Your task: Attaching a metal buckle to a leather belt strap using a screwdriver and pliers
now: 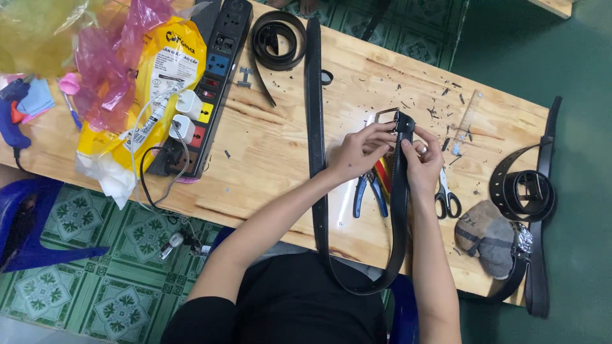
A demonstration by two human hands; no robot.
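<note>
Both hands, left hand (360,150) and right hand (422,162), pinch a black belt (400,210) at its buckle (390,116).

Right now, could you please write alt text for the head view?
Both hands, left hand and right hand, hold the buckle end of a black belt over a wooden table. Pliers, scissors and coiled belts lie nearby.

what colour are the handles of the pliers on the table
Blue, on the pliers lying under the left hand; the head view shows them.

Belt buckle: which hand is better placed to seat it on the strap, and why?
Probably the left hand: its fingertips already pinch the buckle, while the right hand steadies the strap just below.
</note>
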